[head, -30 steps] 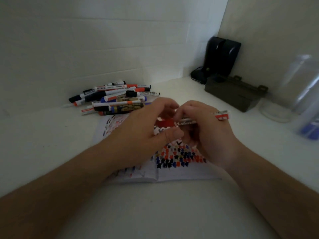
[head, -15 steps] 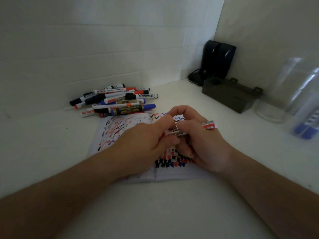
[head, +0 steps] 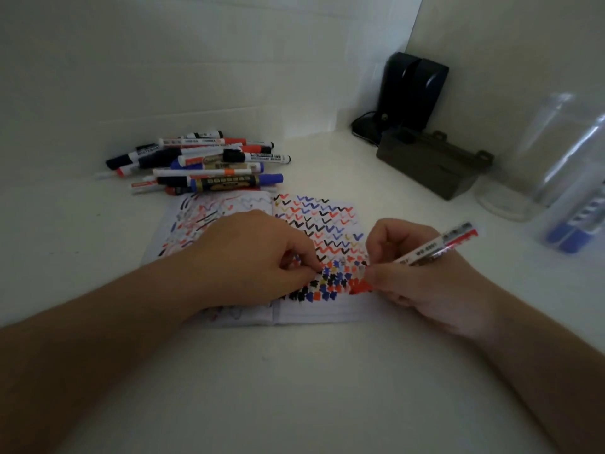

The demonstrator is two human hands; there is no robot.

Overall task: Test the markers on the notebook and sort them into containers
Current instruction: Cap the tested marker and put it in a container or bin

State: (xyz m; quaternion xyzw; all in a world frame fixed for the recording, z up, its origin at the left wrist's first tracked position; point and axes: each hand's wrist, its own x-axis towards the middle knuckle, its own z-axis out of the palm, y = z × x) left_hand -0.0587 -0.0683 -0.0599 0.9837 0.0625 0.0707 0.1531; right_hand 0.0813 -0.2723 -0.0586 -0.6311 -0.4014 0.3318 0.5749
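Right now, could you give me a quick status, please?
Right hand grips marker, tip at notebook. Left hand curled, resting on page. Nothing in the way.

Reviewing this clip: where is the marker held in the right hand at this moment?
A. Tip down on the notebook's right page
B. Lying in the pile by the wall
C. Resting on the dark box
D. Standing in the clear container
A: the right hand grips the marker with its tip down on the right page of the notebook, among the coloured marks.

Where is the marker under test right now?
Head view, right of centre: the red marker is gripped in the right hand, tip down on the notebook page's lower right.
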